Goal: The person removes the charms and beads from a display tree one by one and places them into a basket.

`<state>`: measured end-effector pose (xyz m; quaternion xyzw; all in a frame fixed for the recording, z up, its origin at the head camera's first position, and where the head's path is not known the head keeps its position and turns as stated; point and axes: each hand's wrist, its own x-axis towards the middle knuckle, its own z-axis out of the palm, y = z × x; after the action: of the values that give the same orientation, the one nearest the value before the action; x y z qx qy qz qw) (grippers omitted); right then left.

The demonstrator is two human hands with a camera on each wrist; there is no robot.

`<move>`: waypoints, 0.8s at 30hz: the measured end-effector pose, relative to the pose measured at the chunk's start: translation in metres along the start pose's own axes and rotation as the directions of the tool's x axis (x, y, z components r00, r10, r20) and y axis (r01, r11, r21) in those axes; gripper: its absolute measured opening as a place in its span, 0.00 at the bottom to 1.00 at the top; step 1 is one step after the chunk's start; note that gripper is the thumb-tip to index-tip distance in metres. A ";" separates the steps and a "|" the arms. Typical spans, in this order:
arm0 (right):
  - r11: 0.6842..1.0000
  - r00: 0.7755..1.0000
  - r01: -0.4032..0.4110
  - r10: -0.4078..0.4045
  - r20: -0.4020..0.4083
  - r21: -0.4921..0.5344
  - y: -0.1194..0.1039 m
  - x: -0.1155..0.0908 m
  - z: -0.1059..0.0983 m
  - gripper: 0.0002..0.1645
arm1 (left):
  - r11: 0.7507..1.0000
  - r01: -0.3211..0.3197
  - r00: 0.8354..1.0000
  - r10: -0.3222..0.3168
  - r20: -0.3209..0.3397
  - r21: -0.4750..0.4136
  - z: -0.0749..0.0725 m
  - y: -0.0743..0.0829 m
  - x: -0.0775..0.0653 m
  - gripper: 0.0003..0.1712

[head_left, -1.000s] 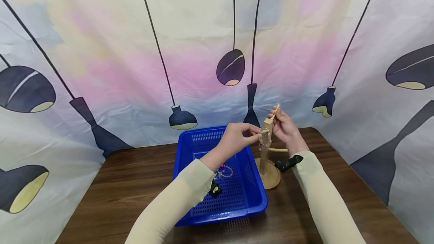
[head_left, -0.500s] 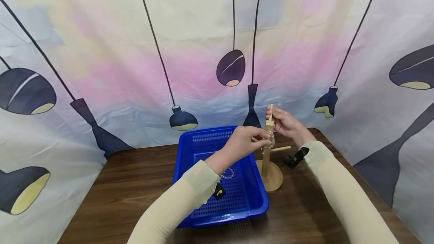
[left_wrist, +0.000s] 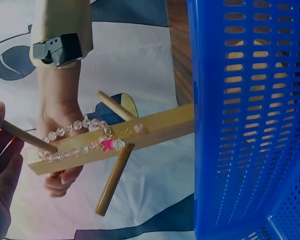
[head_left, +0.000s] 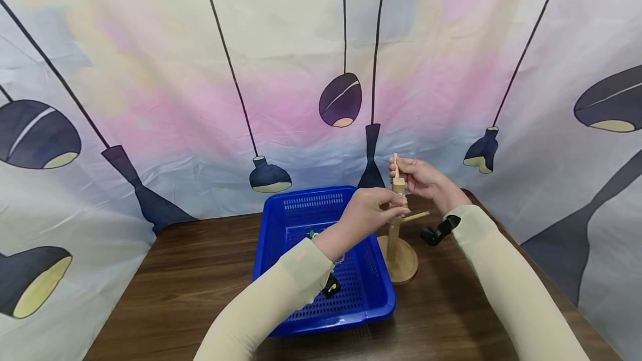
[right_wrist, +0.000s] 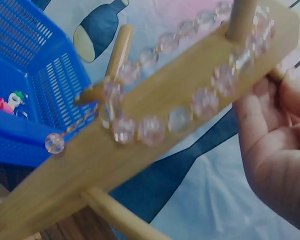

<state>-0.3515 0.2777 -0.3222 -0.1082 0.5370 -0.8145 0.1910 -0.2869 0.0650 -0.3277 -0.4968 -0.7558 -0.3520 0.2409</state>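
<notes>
A wooden jewelry stand (head_left: 394,244) with several pegs stands upright on a round base to the right of the blue basket. A pink clear-bead bracelet (right_wrist: 151,131) loops round one upper peg (left_wrist: 30,136) and lies along the post. It carries a small pink-and-white charm (left_wrist: 112,145) and a short chain ending in a bead. My left hand (head_left: 370,208) pinches the tip of that peg between thumb and fingers (left_wrist: 7,175). On the post's far side, my right hand (head_left: 423,177) grips another upper peg (head_left: 395,165); its fingers curl round the wood.
The blue basket (head_left: 388,299) stands left of the stand, under my left forearm, with small colorful trinkets (right_wrist: 12,101) inside. Another peg (head_left: 415,216) juts right, lower on the post. The dark wooden table (head_left: 200,272) ends at a printed cloth backdrop (head_left: 301,43).
My left hand has moved slightly right and down along with the bracelet. The post has turned a little, and the right hand's peg has swung left.
</notes>
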 end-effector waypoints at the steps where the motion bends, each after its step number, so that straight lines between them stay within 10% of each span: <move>1: 1.000 1.000 -0.012 0.012 -0.022 -0.012 -0.001 -0.001 0.002 0.24 | 1.000 -0.002 1.000 0.002 -0.004 0.006 0.001 0.001 0.000 0.07; 24: 0.996 1.000 0.001 -0.002 -0.010 -0.090 0.001 0.002 0.009 0.22 | 0.997 0.002 1.000 -0.004 0.026 0.077 0.006 0.009 0.007 0.07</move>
<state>-0.3495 0.2692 -0.3194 -0.1129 0.5739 -0.7902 0.1828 -0.2814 0.0764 -0.3237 -0.4909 -0.7725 -0.3165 0.2492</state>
